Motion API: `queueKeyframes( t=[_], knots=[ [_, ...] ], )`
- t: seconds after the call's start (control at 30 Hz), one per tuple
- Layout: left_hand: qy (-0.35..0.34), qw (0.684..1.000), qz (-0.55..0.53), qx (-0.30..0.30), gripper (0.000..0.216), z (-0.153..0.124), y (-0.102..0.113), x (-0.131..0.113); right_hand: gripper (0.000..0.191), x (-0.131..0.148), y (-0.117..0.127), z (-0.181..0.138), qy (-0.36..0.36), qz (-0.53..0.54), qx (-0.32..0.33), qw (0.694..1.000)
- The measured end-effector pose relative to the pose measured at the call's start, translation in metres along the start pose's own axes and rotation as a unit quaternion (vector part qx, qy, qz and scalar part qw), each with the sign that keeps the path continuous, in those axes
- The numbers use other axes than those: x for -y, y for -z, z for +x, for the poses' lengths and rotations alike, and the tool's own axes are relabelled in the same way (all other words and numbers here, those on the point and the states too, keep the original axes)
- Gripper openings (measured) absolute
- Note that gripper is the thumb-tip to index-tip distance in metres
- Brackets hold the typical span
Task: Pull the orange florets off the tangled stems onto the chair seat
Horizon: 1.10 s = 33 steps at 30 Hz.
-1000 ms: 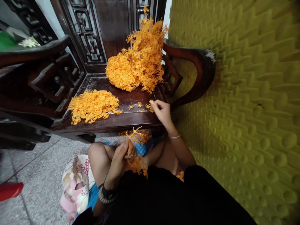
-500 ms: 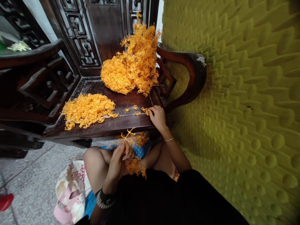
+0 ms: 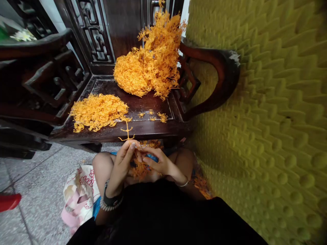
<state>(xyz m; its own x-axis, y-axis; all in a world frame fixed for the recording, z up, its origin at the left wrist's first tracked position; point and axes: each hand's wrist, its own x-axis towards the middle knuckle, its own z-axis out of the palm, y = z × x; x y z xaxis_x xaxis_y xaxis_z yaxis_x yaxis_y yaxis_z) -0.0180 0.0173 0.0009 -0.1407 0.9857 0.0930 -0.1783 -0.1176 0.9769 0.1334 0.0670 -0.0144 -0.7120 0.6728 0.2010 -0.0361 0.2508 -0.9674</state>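
My left hand [image 3: 123,162] and my right hand [image 3: 156,162] meet over my lap, below the front edge of a dark wooden chair seat [image 3: 143,126]. Together they grip a bunch of small orange plastic flower sprigs [image 3: 139,169]; one thin orange stem [image 3: 127,132] sticks up from my left fingers. A tall heap of tangled orange sprigs [image 3: 150,64] leans against the chair back. A flatter pile of loose orange pieces [image 3: 98,111] lies on the seat's left side. A few stray bits [image 3: 155,117] lie near the seat's front right.
A carved chair arm [image 3: 217,78] curves at the right, beside a bumpy yellow-green wall [image 3: 268,112]. A patterned cloth bag [image 3: 80,197] lies on the tiled floor [image 3: 33,190] by my left knee. A red object [image 3: 9,201] shows at the left edge.
My right hand left the stray bits on the seat's front right and came down to my lap, joining my left hand on the bunch. The camera view shifted slightly.
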Motion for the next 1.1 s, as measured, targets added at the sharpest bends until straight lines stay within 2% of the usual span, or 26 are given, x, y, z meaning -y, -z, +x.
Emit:
queueKeyframes(
  t=[0.1,0.2,0.27,0.33,0.43,0.5,0.63,0.7,0.77,0.8,0.9,0.97,1.03,1.1],
  knots=[
    [-0.047,0.996,0.077,-0.006,0.026,0.001,0.002,-0.003,0.036,0.000,-0.003,0.003,0.007,-0.039,-0.034,0.999],
    [-0.110,0.983,0.147,-0.026,0.031,0.003,0.002,0.000,0.025,0.000,-0.005,0.005,-0.015,-0.061,-0.065,0.996],
    [-0.139,0.974,0.174,-0.036,0.043,0.004,0.003,0.006,0.028,0.000,-0.005,0.005,-0.030,-0.059,-0.089,0.994],
    [-0.116,0.977,0.180,-0.018,0.050,0.003,0.004,0.013,0.037,0.000,-0.002,0.005,-0.038,-0.049,-0.113,0.992],
    [-0.027,0.985,0.160,0.051,0.033,-0.001,0.004,0.022,0.041,0.001,0.002,0.005,-0.033,-0.030,-0.149,0.988],
    [0.016,0.988,0.132,0.074,0.027,-0.002,0.002,0.026,0.037,0.003,0.003,0.005,-0.024,-0.006,-0.175,0.984],
    [0.051,0.989,0.080,0.114,0.028,0.001,0.000,0.029,0.029,0.007,0.004,0.005,-0.035,0.083,-0.172,0.981],
    [0.042,0.986,0.091,0.130,0.023,0.004,0.001,0.027,0.027,0.007,0.004,0.005,-0.040,0.121,-0.160,0.979],
    [0.011,0.987,0.120,0.108,0.015,0.005,0.004,0.024,0.028,0.005,0.004,0.005,-0.037,0.153,-0.177,0.972],
    [-0.008,0.988,0.134,0.079,0.015,0.005,0.007,0.023,0.029,0.005,0.005,0.004,-0.027,0.173,-0.202,0.964],
    [-0.043,0.986,0.152,-0.060,0.019,0.003,0.023,0.020,0.035,0.008,0.013,-0.001,0.047,0.239,-0.298,0.923],
    [-0.056,0.978,0.145,-0.135,0.019,0.001,0.034,0.020,0.037,0.013,0.020,-0.007,0.099,0.231,-0.337,0.907],
    [-0.070,0.974,0.140,-0.162,0.019,0.001,0.039,0.020,0.037,0.021,0.024,-0.014,0.112,0.198,-0.334,0.915],
    [-0.095,0.972,0.136,-0.168,0.017,0.002,0.034,0.018,0.038,0.028,0.026,-0.022,0.107,0.186,-0.329,0.920]
  ],
)
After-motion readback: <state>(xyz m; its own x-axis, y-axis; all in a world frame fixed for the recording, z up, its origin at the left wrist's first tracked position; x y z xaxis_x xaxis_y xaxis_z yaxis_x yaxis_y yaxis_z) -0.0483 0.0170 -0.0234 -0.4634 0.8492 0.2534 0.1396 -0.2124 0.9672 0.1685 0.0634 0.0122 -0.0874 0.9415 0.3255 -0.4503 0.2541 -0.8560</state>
